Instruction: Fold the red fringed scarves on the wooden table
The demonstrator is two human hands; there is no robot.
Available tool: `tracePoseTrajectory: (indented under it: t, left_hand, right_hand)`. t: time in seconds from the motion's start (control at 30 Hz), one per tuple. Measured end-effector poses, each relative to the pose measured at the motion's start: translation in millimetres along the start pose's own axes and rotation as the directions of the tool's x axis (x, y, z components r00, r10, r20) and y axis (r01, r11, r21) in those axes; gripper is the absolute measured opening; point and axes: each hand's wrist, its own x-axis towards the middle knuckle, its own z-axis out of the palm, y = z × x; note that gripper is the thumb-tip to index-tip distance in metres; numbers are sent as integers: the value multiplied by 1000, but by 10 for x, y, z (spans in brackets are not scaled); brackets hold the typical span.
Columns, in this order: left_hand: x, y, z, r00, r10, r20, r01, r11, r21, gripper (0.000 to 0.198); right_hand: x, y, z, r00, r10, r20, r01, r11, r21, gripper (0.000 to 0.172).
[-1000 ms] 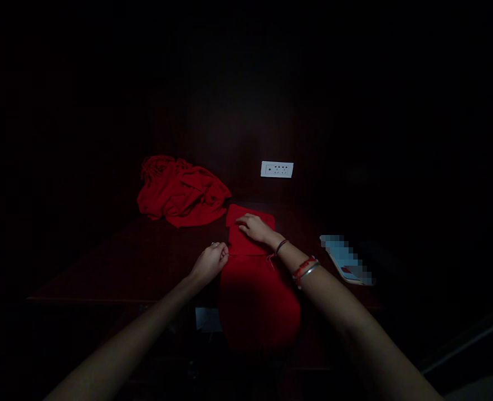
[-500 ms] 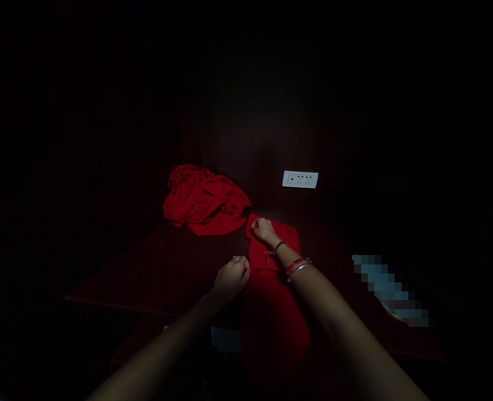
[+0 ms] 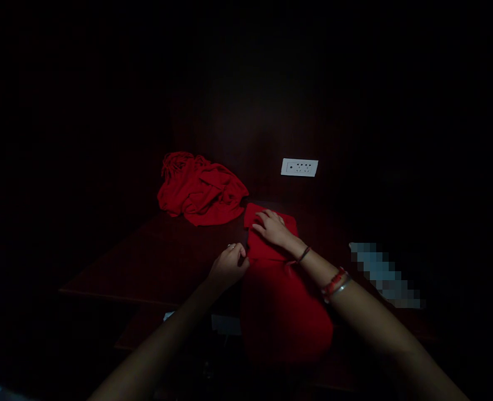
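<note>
Spread palm-down over the far, folded end of the folded red cloth (image 3: 287, 312): right hand (image 3: 273, 228), open, probably to keep the layers flat. Curled at the cloth's left edge: left hand (image 3: 228, 267); pinching or merely touching, impossible to tell. Draped nearer than both hands, past the edge of the dark table (image 3: 146, 270), apparently for want of room. Heaped beyond the left hand: fringed red scarf (image 3: 202, 192). Lying right of the right hand: flat, pixelated object (image 3: 385, 275). Mounted beyond: white socket panel (image 3: 299, 167). Containers: none distinguishable in the dark.
</note>
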Motion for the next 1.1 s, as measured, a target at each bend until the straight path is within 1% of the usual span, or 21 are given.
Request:
tracePoseTrajectory:
  t: [0.1, 0.17, 0.2, 0.23, 0.3, 0.37, 0.43, 0.5, 0.6, 0.73, 0.8, 0.87, 0.9, 0.93, 1.0, 1.03, 1.1]
  left_hand:
    - [25, -11, 12, 996, 41, -84, -43, 999, -22, 21]
    - [56, -3, 30, 988, 125, -94, -128, 992, -25, 35]
    - [74, 4, 41, 983, 174, -64, -175, 984, -20, 41]
    - [92, 11, 52, 977, 213, -11, -213, 977, -9, 46]
    - [119, 21, 72, 962, 232, 145, -238, 971, 25, 48]
    - [129, 26, 82, 941, 173, 291, -203, 976, 75, 48]
    - [121, 28, 74, 926, 95, 367, -151, 981, 126, 49]
    - [100, 31, 44, 914, 45, 404, -118, 980, 159, 51]
    - [64, 31, -19, 888, 2, 459, -95, 979, 179, 54]
    - [19, 10, -96, 863, -46, 503, -57, 981, 187, 60]
    - [8, -9, -134, 850, -50, 524, -47, 984, 171, 62]
    - [31, -32, -174, 838, -54, 542, -29, 989, 143, 62]
    - [62, -43, -192, 841, -54, 538, -18, 991, 129, 63]
    - [109, -52, -207, 853, -51, 519, -11, 993, 116, 63]
    - [249, -54, -218, 896, -33, 444, -13, 995, 100, 65]
    - [334, -45, -210, 919, -13, 393, -27, 995, 96, 65]
    - [505, -9, -160, 953, 51, 299, -83, 992, 95, 66]
  right_hand:
    - [-379, 54, -85, 997, 30, 68, -28, 999, -32, 59]
    - [-585, 55, -40, 985, 61, 160, -53, 997, -52, 64]
    - [-660, 46, 2, 977, 73, 201, -61, 996, -65, 65]
    - [-715, 33, 47, 970, 82, 227, -66, 995, -77, 66]
    - [-776, 10, 119, 968, 83, 235, -64, 994, -87, 66]
    - [-804, 11, 136, 970, 77, 233, -61, 995, -74, 67]
    - [-842, 43, 99, 960, 63, 273, -51, 997, -50, 68]
    - [-915, 94, 35, 938, 45, 343, -38, 999, -27, 68]
    - [-1075, 158, -60, 901, 23, 433, -27, 1000, 3, 66]
    - [-1271, 191, -192, 853, 47, 520, -85, 995, 49, 64]
    - [-1316, 219, -274, 854, 42, 519, -110, 989, 102, 64]
    - [-1300, 276, -353, 888, 11, 459, -106, 978, 181, 63]
    - [-1265, 312, -381, 913, 0, 409, -97, 972, 216, 63]
    - [-1210, 349, -396, 935, 4, 355, -95, 966, 241, 63]
    - [-1052, 411, -379, 960, 67, 273, -139, 957, 254, 67]
    - [-958, 429, -345, 959, 122, 255, -186, 951, 246, 70]
    - [-766, 433, -236, 939, 232, 255, -288, 934, 212, 76]
